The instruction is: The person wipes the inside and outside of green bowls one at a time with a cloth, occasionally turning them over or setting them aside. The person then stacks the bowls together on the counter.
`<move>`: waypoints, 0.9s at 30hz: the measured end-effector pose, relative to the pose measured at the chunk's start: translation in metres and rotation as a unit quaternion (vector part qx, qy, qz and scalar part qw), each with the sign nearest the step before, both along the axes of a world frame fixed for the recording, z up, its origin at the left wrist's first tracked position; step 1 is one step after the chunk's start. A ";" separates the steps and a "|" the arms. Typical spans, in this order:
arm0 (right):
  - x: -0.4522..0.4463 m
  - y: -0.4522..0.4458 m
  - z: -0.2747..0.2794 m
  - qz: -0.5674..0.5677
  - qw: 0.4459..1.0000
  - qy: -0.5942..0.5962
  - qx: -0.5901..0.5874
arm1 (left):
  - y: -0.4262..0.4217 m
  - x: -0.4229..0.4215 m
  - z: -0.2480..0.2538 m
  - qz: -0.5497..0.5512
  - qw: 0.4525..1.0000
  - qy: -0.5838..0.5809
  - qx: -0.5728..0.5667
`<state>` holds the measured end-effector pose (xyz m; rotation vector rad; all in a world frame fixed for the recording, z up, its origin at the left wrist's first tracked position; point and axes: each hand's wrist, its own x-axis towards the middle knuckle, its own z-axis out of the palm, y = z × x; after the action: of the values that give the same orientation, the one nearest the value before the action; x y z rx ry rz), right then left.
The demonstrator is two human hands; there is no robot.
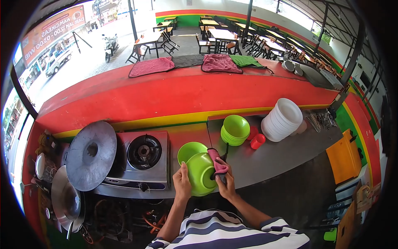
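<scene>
A lime-green bowl [200, 172] is tilted between my hands, its base turned to the right. My left hand [182, 181] is closed on the bowl's left edge. My right hand [226, 185] grips a pink cloth with dark trim [220, 166], which lies against the bowl's right side. Just behind, another green bowl [190, 149] shows its open top, partly hidden by the held one. To the right, a stack of green bowls [234, 130] stands on the metal counter [269, 162].
Left of my hands are a gas stove [144, 153], a large upright wok [92, 153] and a second wok [62, 199]. Rightward stand a red container [258, 141], stacked white bowls [282, 120] and cutlery [321, 121]. A red ledge [186, 91] carrying folded cloths [222, 63] borders the counter.
</scene>
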<state>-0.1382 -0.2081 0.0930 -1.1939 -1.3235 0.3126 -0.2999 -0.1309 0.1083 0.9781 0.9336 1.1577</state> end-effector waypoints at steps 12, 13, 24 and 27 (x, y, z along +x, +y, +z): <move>-0.041 -0.018 0.007 0.000 0.963 -0.266 0.046 | -0.010 0.035 -0.002 -0.007 0.998 -0.054 -0.037; -0.037 -0.010 0.021 -0.004 0.959 -0.277 0.056 | -0.010 0.034 0.004 -0.027 0.994 -0.093 -0.046; 0.029 0.052 0.030 0.090 0.984 0.036 -0.149 | -0.016 0.017 -0.001 -0.059 0.992 0.099 0.044; 0.028 0.053 0.003 0.085 0.964 0.203 -0.145 | -0.007 0.008 -0.010 -0.032 0.993 0.095 0.059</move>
<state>-0.1105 -0.1547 0.0956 -1.1780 -1.0401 0.8553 -0.2917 -0.1381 0.0982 1.2218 0.9856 1.0878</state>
